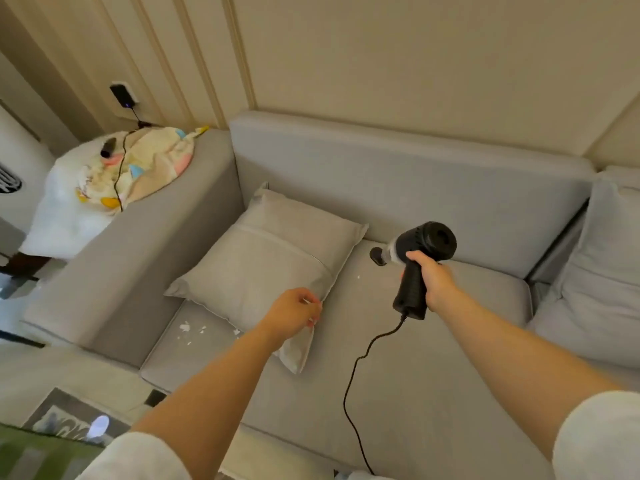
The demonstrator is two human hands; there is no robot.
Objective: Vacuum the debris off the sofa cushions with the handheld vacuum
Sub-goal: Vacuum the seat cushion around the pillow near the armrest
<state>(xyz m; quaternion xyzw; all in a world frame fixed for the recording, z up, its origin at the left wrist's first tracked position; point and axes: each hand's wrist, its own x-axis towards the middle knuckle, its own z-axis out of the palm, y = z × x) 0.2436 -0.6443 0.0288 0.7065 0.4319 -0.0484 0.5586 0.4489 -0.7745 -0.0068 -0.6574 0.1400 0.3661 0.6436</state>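
1. Debris, white paper-like scraps [189, 329], is scattered on the grey woven sofa seat cushion [398, 358] beside the matching square throw pillow [263, 261].
2. The pillow's near edge is pinched by the left hand [294, 315].
3. The black corded handheld vacuum [420, 258] is gripped by the right hand [433, 277], nozzle near the seat's back.
4. Cream panelled walls [415, 53] are seen behind.

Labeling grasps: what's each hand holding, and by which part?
Right hand grips the vacuum by its handle. Left hand pinches the pillow at its near edge.
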